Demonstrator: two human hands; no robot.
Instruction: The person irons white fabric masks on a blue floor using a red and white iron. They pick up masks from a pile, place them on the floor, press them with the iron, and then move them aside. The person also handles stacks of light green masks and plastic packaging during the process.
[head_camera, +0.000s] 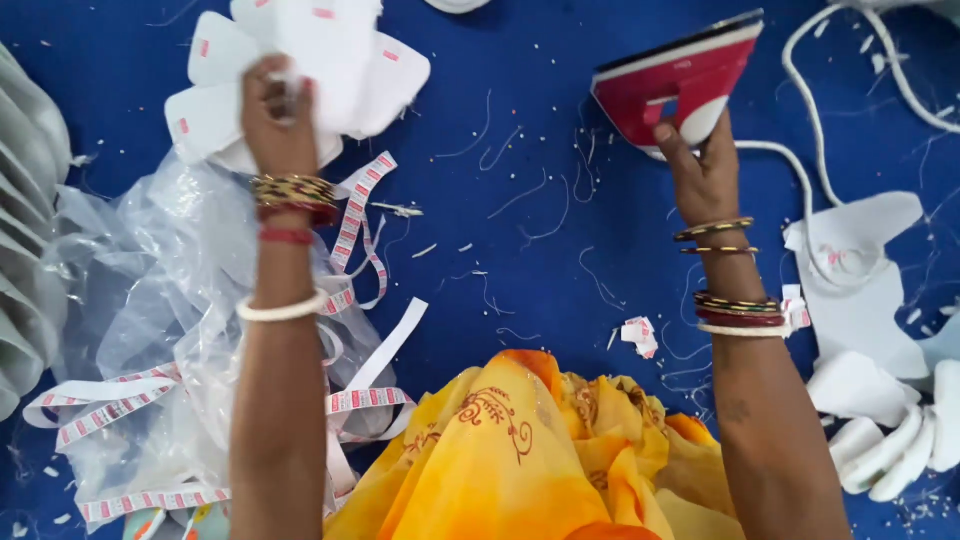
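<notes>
Risk: iron (680, 85), upper right of frame, sits tipped on its heel w/ cord (810, 190) looping beside it; a snag could topple it, or hot plate could scorch stray threads on the blue bench (530, 200). Right hand (700, 165) is closed round iron's base end. Left hand (275, 115), upper left, pinches white fabric pieces (330, 60), fingers pressed together, above plastic bag (150, 280).

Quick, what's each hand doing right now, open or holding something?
Left hand: closed, holding white fabric pieces.
Right hand: closed on the red and white iron.
</notes>
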